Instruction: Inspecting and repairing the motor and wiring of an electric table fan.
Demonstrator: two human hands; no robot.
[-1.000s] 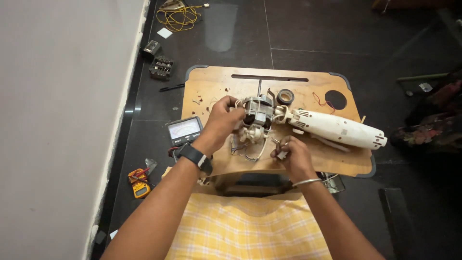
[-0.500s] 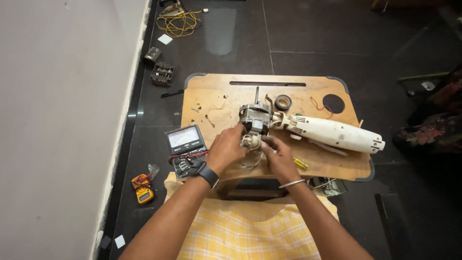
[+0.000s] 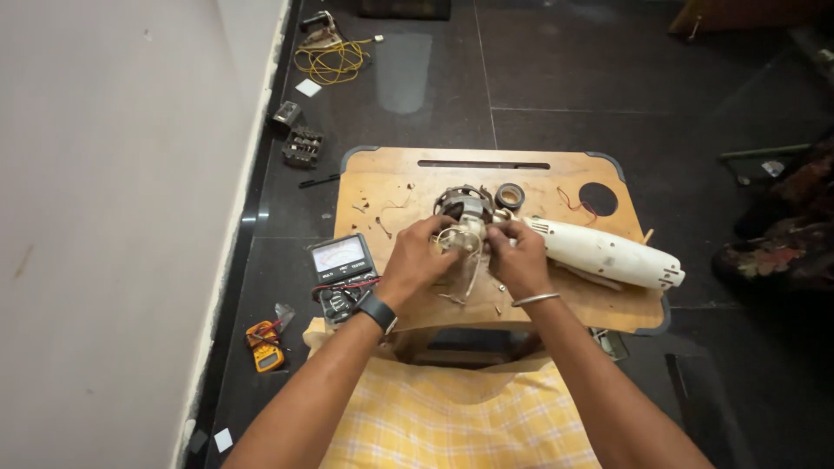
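Both hands meet mid-surface [image 3: 382,187] on a small motor [image 3: 465,211] w/ loose wires. Left hand [image 3: 415,259] curls round the motor's near-left side, fingers closed on it; right hand [image 3: 519,257] pinches the part btwn motor & white housing [image 3: 604,253], which lies to the right, touching the motor end. Tape roll [image 3: 509,196] sits just behind the motor. Analog meter [image 3: 340,258] on the floor left of the surface, yellow meter [image 3: 264,347] nearer the wall. Yellow cable [image 3: 328,61] coiled far back.
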